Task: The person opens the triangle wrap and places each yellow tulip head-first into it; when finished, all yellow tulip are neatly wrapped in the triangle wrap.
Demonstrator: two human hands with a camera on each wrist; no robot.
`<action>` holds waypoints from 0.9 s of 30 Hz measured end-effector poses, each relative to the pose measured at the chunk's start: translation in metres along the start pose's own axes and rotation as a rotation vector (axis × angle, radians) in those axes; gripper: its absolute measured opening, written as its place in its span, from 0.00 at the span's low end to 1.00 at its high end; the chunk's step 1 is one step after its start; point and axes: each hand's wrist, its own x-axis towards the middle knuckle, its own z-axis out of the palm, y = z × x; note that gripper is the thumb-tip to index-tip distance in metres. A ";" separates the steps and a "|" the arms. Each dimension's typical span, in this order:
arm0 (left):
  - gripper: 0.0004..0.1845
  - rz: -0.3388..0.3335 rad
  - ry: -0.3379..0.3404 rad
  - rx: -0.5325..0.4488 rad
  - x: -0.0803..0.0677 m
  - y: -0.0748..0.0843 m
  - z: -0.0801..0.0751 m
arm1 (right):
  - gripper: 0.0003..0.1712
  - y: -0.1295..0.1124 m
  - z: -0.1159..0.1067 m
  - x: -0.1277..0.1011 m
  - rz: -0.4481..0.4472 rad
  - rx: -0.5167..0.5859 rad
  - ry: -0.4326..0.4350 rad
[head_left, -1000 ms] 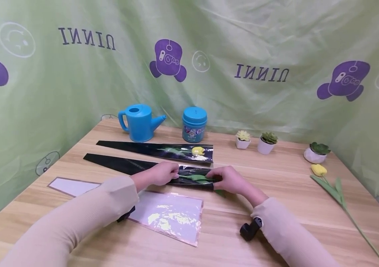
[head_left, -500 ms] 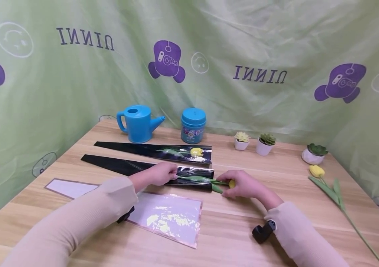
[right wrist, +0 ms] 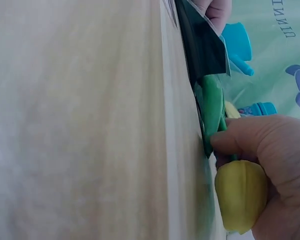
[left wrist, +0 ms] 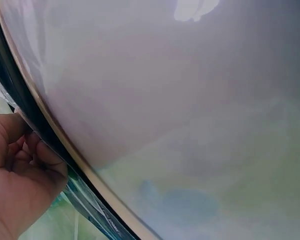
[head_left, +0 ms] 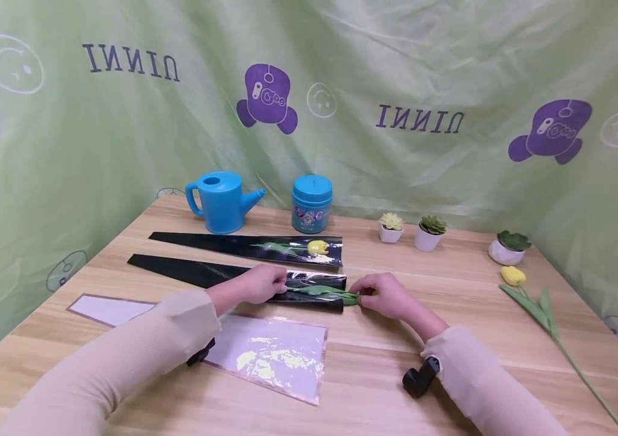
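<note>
In the head view, my right hand (head_left: 385, 295) pinches a yellow artificial tulip by the stem just under its bloom. That yellow bloom (right wrist: 241, 195) shows below the fingers in the right wrist view. The tulip's green leaves (head_left: 319, 290) lie inside a black flower sleeve (head_left: 178, 271) with a clear front, their tips at its wide mouth. My left hand (head_left: 256, 283) grips the sleeve partway along, fingers curled at its film; in the left wrist view the left hand (left wrist: 25, 175) is at the dark edge. The stem's lower end is hidden.
Behind lies another black sleeve (head_left: 205, 243) holding a tulip (head_left: 317, 247). A pale clear-fronted sleeve (head_left: 270, 351) lies in front, partly under the left arm. Farther back stand a blue watering can (head_left: 223, 203), a blue jar (head_left: 311, 204) and potted succulents (head_left: 430, 233). A loose tulip (head_left: 554, 333) lies right.
My right hand moved right off the sleeve's mouth, then slightly back left with the tulip bloom. The leaf that stuck out below is now gathered at the mouth. The left hand stays at the sleeve.
</note>
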 end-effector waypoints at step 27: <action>0.12 0.081 0.050 -0.025 -0.002 0.004 0.001 | 0.11 -0.022 0.018 0.016 0.058 0.115 0.012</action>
